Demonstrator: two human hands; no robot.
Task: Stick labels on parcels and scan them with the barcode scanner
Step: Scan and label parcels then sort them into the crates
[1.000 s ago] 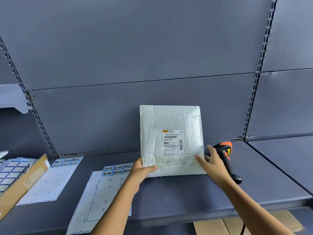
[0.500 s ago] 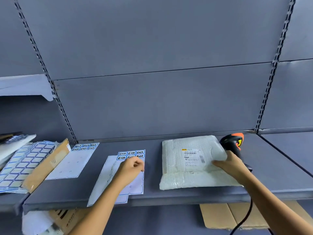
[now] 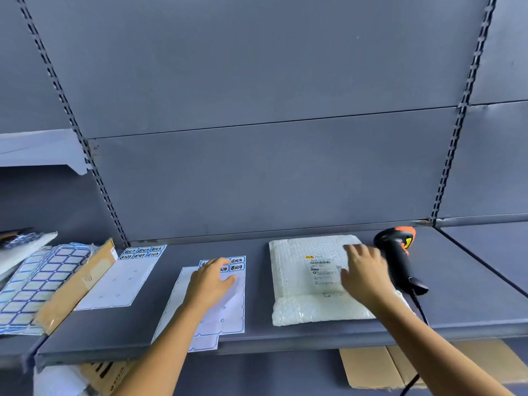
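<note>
Nearest, the label sheet (image 3: pixel 228 315) overhangs the front edge of the shelf (image 3: pixel 257 295), so peeling could drag it off; the left hand (image 3: pixel 210 284) rests on it, fingers loosely straight. Farther back, the right hand (image 3: pixel 365 272) lies spread on the parcel (image 3: pixel 300 281), beside the scanner (image 3: pixel 395 258).

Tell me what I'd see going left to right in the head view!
Stack of blue label sheets, cardboard piece, nearly empty label sheet, middle label sheet under the left hand, white parcel, barcode scanner.
</note>
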